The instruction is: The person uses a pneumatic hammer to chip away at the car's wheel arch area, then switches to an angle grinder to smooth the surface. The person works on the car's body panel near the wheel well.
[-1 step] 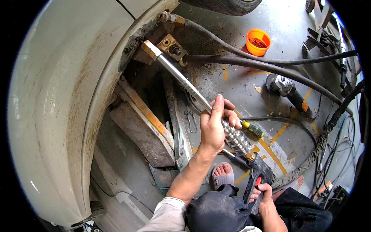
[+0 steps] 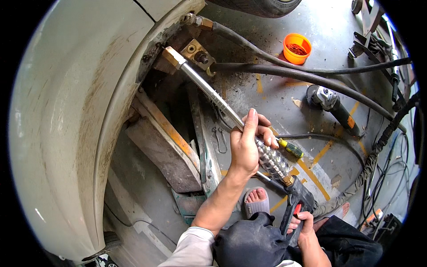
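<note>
In my left hand [image 2: 247, 144] is the middle of a pistol-grip welding gun [image 2: 302, 193], with my fingers wrapped round its silvery shaft, just above a ribbed, shiny section. My right hand [image 2: 307, 227] grips its black handle, fingers beside the red trigger. The shaft runs up and left to a squared brass-coloured end [image 2: 174, 57] at the dirty wheel-arch edge of the pale car panel [image 2: 75, 111]; whether it touches the metal I cannot tell. Beside that end sits a brass clamp block [image 2: 195, 52] with a thick cable. Another cable fitting [image 2: 202, 22] meets the arch above.
Two thick dark cables [image 2: 275, 69] cross toward the right. On the grey floor lie an angle grinder [image 2: 336, 109], a yellow-green screwdriver [image 2: 291, 149] and an orange tub [image 2: 297, 48] of reddish bits. A sandalled foot [image 2: 257, 200] stands below. Green metal stand parts [image 2: 204, 155] lie under the arch.
</note>
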`<state>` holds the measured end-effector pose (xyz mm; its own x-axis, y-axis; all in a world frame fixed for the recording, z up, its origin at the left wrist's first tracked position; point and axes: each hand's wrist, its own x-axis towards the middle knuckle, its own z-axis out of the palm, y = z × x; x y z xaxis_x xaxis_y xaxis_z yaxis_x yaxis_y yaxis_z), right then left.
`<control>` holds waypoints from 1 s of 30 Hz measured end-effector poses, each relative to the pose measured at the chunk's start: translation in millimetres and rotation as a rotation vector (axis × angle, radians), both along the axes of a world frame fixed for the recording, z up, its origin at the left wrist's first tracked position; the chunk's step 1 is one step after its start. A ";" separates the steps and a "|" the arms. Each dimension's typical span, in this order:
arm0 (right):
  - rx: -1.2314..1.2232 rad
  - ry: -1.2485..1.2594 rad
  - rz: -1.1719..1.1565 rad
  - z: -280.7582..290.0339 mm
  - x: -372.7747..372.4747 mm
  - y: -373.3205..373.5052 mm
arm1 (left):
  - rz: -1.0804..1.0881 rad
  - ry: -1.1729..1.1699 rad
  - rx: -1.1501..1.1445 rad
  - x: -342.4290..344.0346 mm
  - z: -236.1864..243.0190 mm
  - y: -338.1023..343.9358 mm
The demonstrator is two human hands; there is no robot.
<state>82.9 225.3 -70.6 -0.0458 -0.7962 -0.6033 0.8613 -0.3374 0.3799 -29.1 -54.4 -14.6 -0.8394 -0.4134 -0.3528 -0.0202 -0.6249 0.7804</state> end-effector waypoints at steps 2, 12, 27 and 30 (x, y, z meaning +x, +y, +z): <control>0.038 0.047 0.011 8.4 -5.0 -3.8 | -0.001 -0.010 0.002 -0.9 1.1 -0.1; 0.003 0.001 -0.065 17.0 -7.4 -3.3 | 0.006 -0.006 0.019 -0.7 3.5 0.9; 0.047 0.079 0.037 15.0 -6.8 -2.7 | 0.051 -0.020 -0.036 -15.5 19.9 -27.3; 0.107 0.059 0.029 13.6 -6.4 -1.4 | 0.046 -0.014 -0.045 -30.5 29.8 -53.0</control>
